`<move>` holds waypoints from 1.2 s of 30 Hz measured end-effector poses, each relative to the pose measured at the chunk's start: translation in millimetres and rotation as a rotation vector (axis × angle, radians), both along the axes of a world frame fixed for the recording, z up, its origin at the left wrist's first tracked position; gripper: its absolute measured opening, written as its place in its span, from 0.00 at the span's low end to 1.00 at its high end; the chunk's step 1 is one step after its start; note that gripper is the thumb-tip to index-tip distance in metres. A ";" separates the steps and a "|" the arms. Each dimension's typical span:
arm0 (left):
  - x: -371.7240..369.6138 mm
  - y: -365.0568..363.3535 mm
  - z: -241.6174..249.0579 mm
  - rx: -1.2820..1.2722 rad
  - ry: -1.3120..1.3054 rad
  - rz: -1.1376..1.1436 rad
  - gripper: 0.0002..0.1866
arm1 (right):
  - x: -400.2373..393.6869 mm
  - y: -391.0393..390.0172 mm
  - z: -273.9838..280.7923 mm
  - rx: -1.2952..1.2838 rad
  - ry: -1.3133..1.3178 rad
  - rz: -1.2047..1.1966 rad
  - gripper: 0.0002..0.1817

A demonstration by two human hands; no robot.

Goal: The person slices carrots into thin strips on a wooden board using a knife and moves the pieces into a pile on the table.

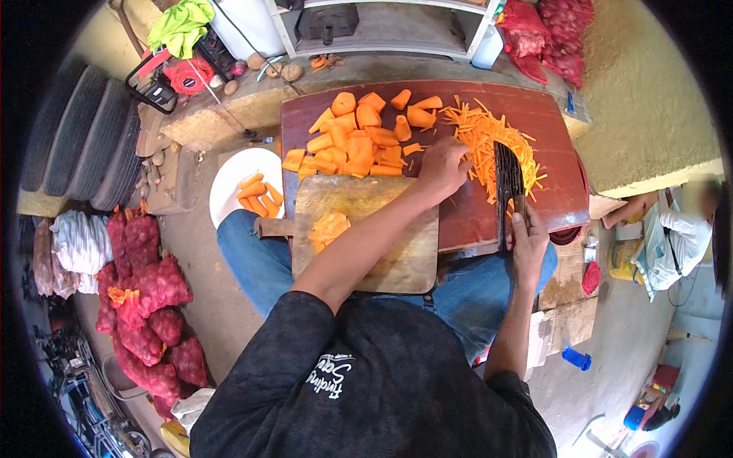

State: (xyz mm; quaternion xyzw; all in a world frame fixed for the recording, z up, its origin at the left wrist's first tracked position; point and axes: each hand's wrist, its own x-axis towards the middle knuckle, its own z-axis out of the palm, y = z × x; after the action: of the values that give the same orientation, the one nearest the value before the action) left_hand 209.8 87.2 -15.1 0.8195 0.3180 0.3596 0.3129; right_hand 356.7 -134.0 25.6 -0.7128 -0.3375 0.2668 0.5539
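My right hand (531, 237) grips the handle of a large dark-bladed knife (507, 179), whose blade lies along the heap of carrot strips (481, 141) on a reddish-brown table (550, 122). Beside that heap, my left hand (444, 169) has its fingers bent and drawn together; what they hold, if anything, is hidden. Peeled carrot chunks (359, 153) are piled on the table left of my left hand. Across my lap lies a wooden cutting board (389, 252) with thin carrot slices (330, 230) on it, partly behind my left forearm.
A white basin (229, 179) with several carrots stands left of the table. Red mesh sacks (153, 305) line the floor at left, near stacked tires (84, 137). A shelf (389, 30) stands behind the table. Another person (672, 237) sits at far right.
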 end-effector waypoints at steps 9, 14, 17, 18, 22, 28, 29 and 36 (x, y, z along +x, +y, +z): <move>-179.4 -29.7 35.1 0.105 -0.028 -0.098 0.13 | -66.4 -12.8 19.5 0.039 0.441 0.248 0.23; -294.5 -55.4 46.8 -0.010 0.271 0.076 0.16 | -117.4 -14.3 35.4 -0.224 0.187 0.603 0.25; -311.4 -76.1 48.7 0.042 0.302 0.067 0.22 | -142.4 -7.1 49.4 -0.230 0.075 0.709 0.26; -307.4 -80.7 49.3 0.087 0.303 0.051 0.24 | -147.7 -5.2 53.0 -0.246 0.072 0.723 0.26; -284.7 -82.1 44.8 0.184 0.360 0.034 0.29 | -152.5 -0.5 53.5 -0.209 0.004 0.739 0.25; -275.3 -67.5 31.7 0.161 0.502 0.055 0.30 | -148.5 -0.4 50.2 -0.207 -0.033 0.709 0.24; -276.5 -67.2 31.8 0.153 0.493 0.055 0.30 | -148.9 -0.2 50.9 -0.214 -0.018 0.704 0.24; -275.2 -67.1 36.7 0.147 0.409 0.076 0.32 | -145.4 -0.2 47.6 -0.230 -0.019 0.700 0.24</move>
State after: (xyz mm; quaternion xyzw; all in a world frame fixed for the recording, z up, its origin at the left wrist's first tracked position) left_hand -65.4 20.1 21.7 0.8835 0.3786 0.2196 0.1671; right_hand 211.3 -134.2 73.1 -0.6144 -0.5340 0.4695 0.3420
